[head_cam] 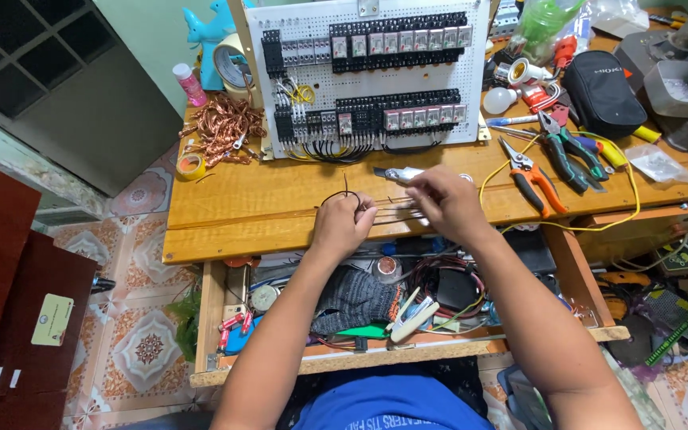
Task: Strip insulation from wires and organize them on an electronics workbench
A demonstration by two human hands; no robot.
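Two hands, left hand (pixel 342 225), right hand (pixel 442 199), pinching black wire (pixel 344 193)

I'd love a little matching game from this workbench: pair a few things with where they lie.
Things:
1. orange pliers
2. copper wire pile
3. black pouch
4. yellow tape roll

Places:
A. far right, by the light bulb
B. bench's left edge
C. right of the right hand
D. left of the white panel

Pairs: 1-C, 2-D, 3-A, 4-B
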